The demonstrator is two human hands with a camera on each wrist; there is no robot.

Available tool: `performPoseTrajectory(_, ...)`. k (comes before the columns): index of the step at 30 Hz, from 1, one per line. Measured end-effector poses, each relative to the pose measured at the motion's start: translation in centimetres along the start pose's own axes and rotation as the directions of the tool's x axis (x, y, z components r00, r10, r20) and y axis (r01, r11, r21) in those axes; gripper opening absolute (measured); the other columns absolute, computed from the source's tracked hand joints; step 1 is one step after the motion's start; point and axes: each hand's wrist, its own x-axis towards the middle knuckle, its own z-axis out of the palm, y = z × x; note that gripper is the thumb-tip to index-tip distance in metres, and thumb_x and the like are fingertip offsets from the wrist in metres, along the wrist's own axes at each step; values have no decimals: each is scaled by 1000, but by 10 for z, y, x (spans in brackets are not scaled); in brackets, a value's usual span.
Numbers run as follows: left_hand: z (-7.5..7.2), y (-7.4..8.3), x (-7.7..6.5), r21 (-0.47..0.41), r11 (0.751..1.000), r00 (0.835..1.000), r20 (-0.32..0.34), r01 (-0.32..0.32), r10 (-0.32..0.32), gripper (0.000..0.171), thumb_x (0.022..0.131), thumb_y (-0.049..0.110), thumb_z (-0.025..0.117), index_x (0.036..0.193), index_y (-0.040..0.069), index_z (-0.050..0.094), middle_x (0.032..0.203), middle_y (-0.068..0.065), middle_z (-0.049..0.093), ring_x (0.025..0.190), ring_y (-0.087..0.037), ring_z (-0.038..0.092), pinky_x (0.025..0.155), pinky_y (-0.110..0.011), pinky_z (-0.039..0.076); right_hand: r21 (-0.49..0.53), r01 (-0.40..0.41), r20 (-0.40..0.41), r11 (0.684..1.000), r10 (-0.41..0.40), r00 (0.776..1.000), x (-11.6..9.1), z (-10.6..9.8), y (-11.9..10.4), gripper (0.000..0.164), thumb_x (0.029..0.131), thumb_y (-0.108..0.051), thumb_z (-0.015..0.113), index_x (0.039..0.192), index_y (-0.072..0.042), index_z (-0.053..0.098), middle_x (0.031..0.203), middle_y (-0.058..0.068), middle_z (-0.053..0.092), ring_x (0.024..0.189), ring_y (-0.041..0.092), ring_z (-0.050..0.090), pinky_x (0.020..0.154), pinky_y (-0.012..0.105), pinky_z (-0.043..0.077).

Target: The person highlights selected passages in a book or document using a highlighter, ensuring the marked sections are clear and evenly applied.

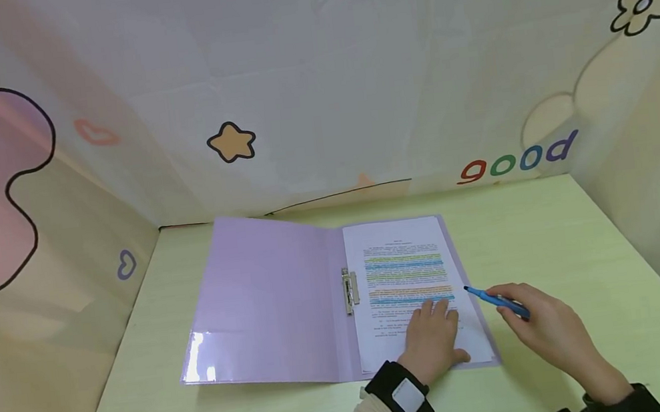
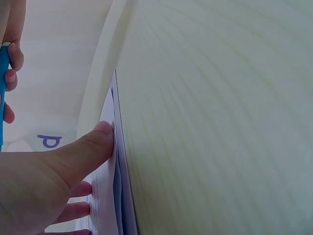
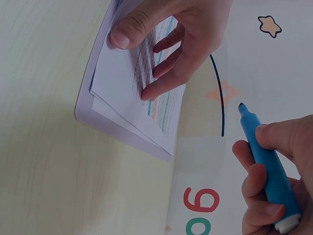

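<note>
A printed sheet (image 1: 408, 349) with yellow, blue and orange highlighted lines lies on the right side of an opened lilac folder (image 1: 273, 292). My left hand (image 1: 431, 340) rests on the lower part of the page, fingers spread, and covers some of its text. In the left wrist view, that hand's thumb (image 2: 95, 142) lies near the paper's edge. Just right of the folder, my right hand (image 1: 544, 324) holds a blue highlighter (image 3: 268, 166) between thumb and fingers. Its bare dark tip (image 3: 241, 106) points toward the page, apart from the paper.
A metal clip (image 1: 347, 290) sits at the folder's spine, left of the paper. The folder lies on a pale wooden table (image 1: 556, 236). Behind stands a printed cloth backdrop (image 1: 319, 100) with a star and the word "good".
</note>
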Motion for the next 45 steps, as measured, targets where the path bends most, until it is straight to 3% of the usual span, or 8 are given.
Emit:
performPoseTrajectory(9, -3, -1, 0, -55, 998, 1000, 5, -2, 2, 69, 62, 65, 67, 115, 22, 58, 124, 5, 50, 112, -15, 43, 86, -26, 41, -8, -10, -7, 1000, 10, 1000, -4, -2, 6, 35, 70, -5, 71, 102, -16, 61, 81, -3, 60, 56, 5, 41, 42, 24, 35)
performPoseTrajectory(39, -7, -1, 3, -81, 997, 999, 30, -13, 15, 65, 64, 60, 69, 114, 19, 58, 116, 5, 52, 102, -13, 46, 80, -24, 43, 19, -70, -35, 997, 71, 997, -15, -3, 16, 34, 71, -4, 70, 101, -17, 62, 78, -5, 57, 53, 4, 38, 40, 24, 30)
performPoseTrajectory(45, -5, -1, 4, -75, 997, 1000, -6, -1, 1, 56, 66, 56, 71, 109, 20, 60, 111, 7, 55, 96, -11, 48, 74, -22, 43, 24, -81, -26, 996, 81, 996, -16, -2, 16, 33, 72, -4, 70, 102, -17, 61, 82, -2, 61, 54, 4, 39, 40, 24, 31)
